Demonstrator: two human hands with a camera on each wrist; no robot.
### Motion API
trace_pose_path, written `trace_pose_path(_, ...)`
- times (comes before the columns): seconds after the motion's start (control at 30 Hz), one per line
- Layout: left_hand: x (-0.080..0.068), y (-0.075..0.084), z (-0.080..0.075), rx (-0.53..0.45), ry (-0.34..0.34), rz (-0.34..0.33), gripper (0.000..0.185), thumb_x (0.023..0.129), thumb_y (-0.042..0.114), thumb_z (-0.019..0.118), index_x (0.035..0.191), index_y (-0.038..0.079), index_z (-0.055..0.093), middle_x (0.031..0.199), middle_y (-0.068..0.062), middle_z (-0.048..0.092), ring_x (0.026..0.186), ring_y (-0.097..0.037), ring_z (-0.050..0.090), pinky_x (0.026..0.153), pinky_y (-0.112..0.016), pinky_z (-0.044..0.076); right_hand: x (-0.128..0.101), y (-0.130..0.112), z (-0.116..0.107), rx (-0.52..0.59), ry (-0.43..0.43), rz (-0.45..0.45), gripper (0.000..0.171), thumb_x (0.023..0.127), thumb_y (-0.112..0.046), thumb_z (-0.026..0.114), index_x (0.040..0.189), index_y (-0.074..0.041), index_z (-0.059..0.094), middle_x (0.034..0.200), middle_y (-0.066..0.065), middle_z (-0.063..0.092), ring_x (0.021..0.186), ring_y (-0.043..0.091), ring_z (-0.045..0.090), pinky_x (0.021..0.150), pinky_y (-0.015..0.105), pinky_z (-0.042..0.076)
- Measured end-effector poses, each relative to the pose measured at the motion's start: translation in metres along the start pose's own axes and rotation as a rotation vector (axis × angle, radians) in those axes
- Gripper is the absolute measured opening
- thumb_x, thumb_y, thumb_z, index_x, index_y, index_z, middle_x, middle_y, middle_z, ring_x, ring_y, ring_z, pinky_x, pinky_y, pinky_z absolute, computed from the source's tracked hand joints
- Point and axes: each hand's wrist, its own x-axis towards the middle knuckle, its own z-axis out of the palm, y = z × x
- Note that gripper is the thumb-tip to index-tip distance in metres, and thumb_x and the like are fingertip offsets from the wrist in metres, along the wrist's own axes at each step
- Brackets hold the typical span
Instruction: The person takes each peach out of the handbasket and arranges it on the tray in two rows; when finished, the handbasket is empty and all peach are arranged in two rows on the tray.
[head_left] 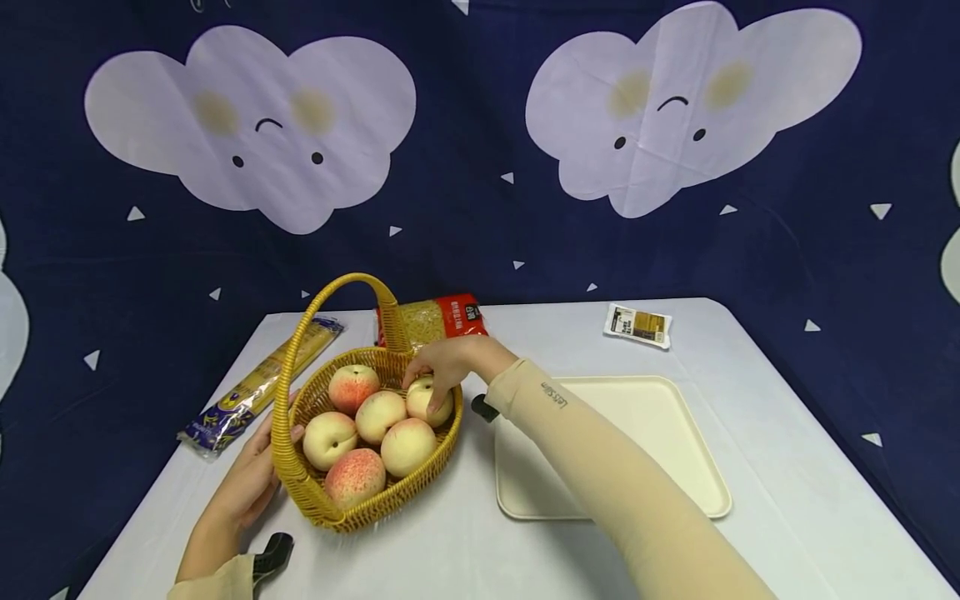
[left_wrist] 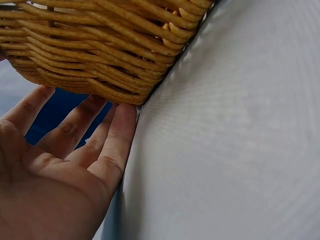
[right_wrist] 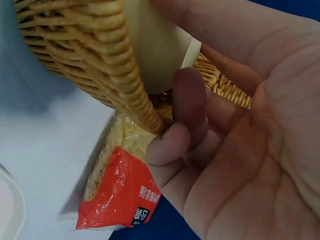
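A yellow wicker basket with a tall arched handle holds several pale, red-blushed peaches. My right hand reaches into its far right end and grips a peach, thumb on the near side and fingers behind. In the right wrist view this peach shows close beside the basket's rim, with curled fingers around it. On the basket's left side, my left hand rests against the wicker. The left wrist view shows its extended fingers touching the lower wall of the basket.
A cream tray lies right of the basket, partly under the right forearm. Behind the basket is a red pasta bag. A long blue-and-yellow noodle pack lies on the left, and a small white packet at the back right.
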Motion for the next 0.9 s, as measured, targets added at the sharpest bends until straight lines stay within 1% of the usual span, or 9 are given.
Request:
trace_pose_path(0.13,-0.001,-0.001,0.000,0.001,0.007,0.024,0.072,0.116,0.028,0.049,0.175,0.024,0.009,0.178,-0.023,0.006,0.130,0.015,0.042,0.098,-0.009,0.046,-0.001,0.002,-0.001,0.028,0.005,-0.018,0.060,0.093,-0.024,0.087,0.149,-0.021,0.064,0.159,0.002,0.056,0.151,0.022,0.047,0.125,0.040,0.039)
trace_pose_path(0.3,-0.001,-0.002,0.001,0.000,0.012,0.040,0.071,0.116,0.028,0.050,0.175,0.023,0.010,0.178,-0.021,0.008,0.128,0.018,0.041,0.100,-0.008,0.044,-0.003,0.004,0.000,0.054,0.023,-0.046,0.059,0.094,-0.019,0.085,0.149,-0.019,0.065,0.155,0.003,0.060,0.146,0.021,0.051,0.122,0.038,0.043)
trace_pose_path(0.37,-0.001,-0.001,0.001,0.001,0.018,0.039,0.071,0.116,0.027,0.050,0.175,0.021,0.011,0.176,-0.019,0.013,0.128,0.018,0.043,0.099,-0.008,0.045,-0.004,0.006,0.000,0.058,0.037,-0.061,0.058,0.094,-0.019,0.085,0.149,-0.019,0.065,0.153,0.002,0.062,0.145,0.021,0.053,0.121,0.038,0.044)
trace_pose_path(0.47,0.000,-0.001,0.003,0.005,0.032,0.034,0.070,0.115,0.026,0.051,0.174,0.015,0.015,0.170,-0.017,0.022,0.125,0.014,0.049,0.098,-0.010,0.047,-0.007,0.010,0.001,0.059,0.055,-0.079,0.059,0.094,-0.022,0.086,0.149,-0.019,0.065,0.154,0.000,0.062,0.145,0.020,0.053,0.121,0.037,0.043)
trace_pose_path(0.6,0.001,0.001,0.004,0.011,0.040,0.029,0.068,0.115,0.026,0.051,0.172,0.009,0.018,0.165,-0.015,0.028,0.122,0.012,0.052,0.096,-0.011,0.049,-0.012,0.015,0.000,0.086,0.088,-0.099,0.060,0.093,-0.024,0.087,0.149,-0.019,0.065,0.157,-0.001,0.060,0.149,0.020,0.051,0.123,0.038,0.042)
trace_pose_path(0.7,0.001,0.002,0.003,0.011,0.046,0.030,0.067,0.115,0.025,0.051,0.171,0.008,0.019,0.159,-0.007,0.036,0.121,0.011,0.053,0.096,-0.012,0.049,-0.015,0.018,-0.002,0.129,0.118,-0.115,0.059,0.093,-0.025,0.087,0.148,-0.020,0.066,0.160,0.000,0.057,0.158,0.023,0.041,0.128,0.041,0.036)
trace_pose_path(0.77,0.001,0.001,0.002,0.010,0.052,0.032,0.065,0.115,0.024,0.051,0.170,0.008,0.021,0.151,0.002,0.044,0.120,0.009,0.054,0.095,-0.013,0.050,-0.017,0.019,-0.005,0.160,0.130,-0.121,0.058,0.093,-0.025,0.086,0.148,-0.020,0.066,0.162,0.000,0.055,0.162,0.024,0.034,0.130,0.043,0.033)
trace_pose_path(0.83,0.000,0.000,0.001,0.006,0.057,0.037,0.064,0.115,0.024,0.052,0.169,0.008,0.023,0.143,0.010,0.048,0.119,0.007,0.055,0.094,-0.015,0.052,-0.019,0.019,-0.007,0.175,0.140,-0.128,0.058,0.093,-0.026,0.086,0.148,-0.021,0.066,0.162,0.000,0.055,0.163,0.025,0.032,0.130,0.044,0.034)
trace_pose_path(0.9,-0.001,0.000,0.000,0.001,0.061,0.041,0.063,0.115,0.025,0.053,0.168,0.009,0.024,0.138,0.014,0.050,0.118,0.005,0.056,0.093,-0.015,0.052,-0.021,0.018,-0.009,0.187,0.147,-0.138,0.060,0.094,-0.028,0.086,0.149,-0.019,0.065,0.161,0.000,0.056,0.159,0.025,0.040,0.127,0.043,0.038)
